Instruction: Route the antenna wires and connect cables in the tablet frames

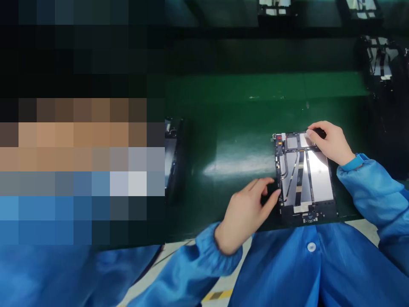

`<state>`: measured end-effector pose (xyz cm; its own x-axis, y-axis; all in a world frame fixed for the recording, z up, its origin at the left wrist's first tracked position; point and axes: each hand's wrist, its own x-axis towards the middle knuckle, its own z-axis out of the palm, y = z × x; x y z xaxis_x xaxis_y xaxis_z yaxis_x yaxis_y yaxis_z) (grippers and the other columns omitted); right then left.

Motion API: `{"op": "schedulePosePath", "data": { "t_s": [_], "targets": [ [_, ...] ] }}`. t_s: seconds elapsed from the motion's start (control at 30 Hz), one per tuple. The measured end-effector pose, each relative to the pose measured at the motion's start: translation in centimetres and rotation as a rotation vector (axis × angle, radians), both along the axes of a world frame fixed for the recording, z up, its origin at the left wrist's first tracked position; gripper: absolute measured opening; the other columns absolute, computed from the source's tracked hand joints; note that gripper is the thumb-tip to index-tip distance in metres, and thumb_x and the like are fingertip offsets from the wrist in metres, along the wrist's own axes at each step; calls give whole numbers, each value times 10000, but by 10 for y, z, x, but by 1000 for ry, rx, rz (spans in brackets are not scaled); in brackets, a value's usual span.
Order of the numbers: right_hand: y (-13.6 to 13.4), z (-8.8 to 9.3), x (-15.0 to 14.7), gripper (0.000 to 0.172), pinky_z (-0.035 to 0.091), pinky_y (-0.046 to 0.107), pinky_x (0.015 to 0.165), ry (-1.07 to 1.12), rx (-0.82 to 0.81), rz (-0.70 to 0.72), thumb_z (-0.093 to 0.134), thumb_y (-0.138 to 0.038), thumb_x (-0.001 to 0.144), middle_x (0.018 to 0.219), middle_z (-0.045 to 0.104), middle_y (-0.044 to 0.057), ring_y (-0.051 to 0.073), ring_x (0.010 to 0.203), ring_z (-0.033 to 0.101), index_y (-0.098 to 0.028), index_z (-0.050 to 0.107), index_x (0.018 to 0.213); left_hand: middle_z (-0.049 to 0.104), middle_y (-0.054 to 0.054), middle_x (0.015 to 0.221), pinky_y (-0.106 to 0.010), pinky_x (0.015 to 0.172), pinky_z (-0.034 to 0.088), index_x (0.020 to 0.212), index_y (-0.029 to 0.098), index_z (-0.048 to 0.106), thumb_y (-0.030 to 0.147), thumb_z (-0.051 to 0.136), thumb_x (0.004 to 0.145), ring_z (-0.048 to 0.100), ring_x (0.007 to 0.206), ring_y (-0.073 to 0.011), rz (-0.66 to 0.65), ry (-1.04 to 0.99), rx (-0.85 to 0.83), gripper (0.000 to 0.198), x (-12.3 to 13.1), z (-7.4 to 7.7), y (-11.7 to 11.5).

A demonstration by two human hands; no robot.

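**Open-backed tablet (305,179) lies between both hands on a green surface (243,94)**

The tablet sits upright in the view, near the surface's front edge and right of centre. Its interior is exposed: a black frame (277,170) surrounds silver panels (319,177), with flat ribbon cables (298,183) running lengthwise down the middle. A small red part (279,137) shows at the top left corner, and a white strip (302,209) lies near the bottom edge.

The hands are apart, at opposite corners of the tablet. The left hand (244,217) comes in from the lower left, fingers loosely spread, with the fingertips (271,192) at the frame's left side. The right hand (332,143) reaches over the top edge, fingers curled down onto it; whether it pinches anything there is hidden. Both arms wear blue smock sleeves (370,192), and a blue band (354,162) circles the right wrist.

More black-framed tablets (380,59) stand along the far side of the surface, and another (172,157) sits at the left, partly behind a pixelated patch (73,128).
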<state>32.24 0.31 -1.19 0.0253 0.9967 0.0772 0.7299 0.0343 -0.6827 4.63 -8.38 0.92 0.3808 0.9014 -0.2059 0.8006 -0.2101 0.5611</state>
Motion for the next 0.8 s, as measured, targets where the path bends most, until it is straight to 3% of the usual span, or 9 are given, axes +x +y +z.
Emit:
{"op": "schedulePosePath", "data": {
  "t_s": [0.1, 0.2, 0.33, 0.57, 0.8],
  "targets": [
    [10, 13, -17, 388, 496, 451, 862, -319, -71, -33, 553, -492, 981, 958, 743, 130, 304, 947, 682, -185, 783, 921, 725, -88, 922, -311, 684, 525, 1117, 165, 708, 308, 519, 1007, 730, 847, -247, -102, 208, 161, 261, 30, 11, 25],
    [20, 19, -36, 469, 458, 469, 872, -495, -127, -45, 557, -556, 982, 981, 736, 162, 340, 989, 666, -176, 799, 853, 726, -162, 959, -324, 656, 528, 1044, 113, 704, 224, 436, 1022, 743, 885, -293, -149, 419, 197, 291, 63, 22, 40],
    [30, 16, -47, 310, 447, 416, 866, -384, -139, 25, 596, -433, 975, 981, 771, 93, 290, 986, 668, -229, 815, 893, 726, -208, 933, -341, 650, 545, 1065, 53, 686, 97, 358, 993, 759, 869, -315, -192, 505, 149, 338, 83, 27, 49],
    [16, 5, -41, 69, 447, 416, 892, -188, 68, -8, 716, -235, 825, 888, 768, 41, 261, 909, 659, -238, 748, 764, 740, -200, 872, -354, 607, 534, 1001, 72, 697, 98, 383, 963, 769, 794, -338, -162, 476, 148, 317, 74, 25, 48],
    [-16, 7, -37, 136, 439, 410, 914, -50, 182, 2, 675, -122, 758, 724, 714, -24, 215, 785, 643, -253, 640, 751, 745, -172, 784, -315, 567, 446, 928, 106, 721, 102, 457, 909, 753, 733, -326, -195, 442, 109, 264, 71, 32, 50]
  ]
}}
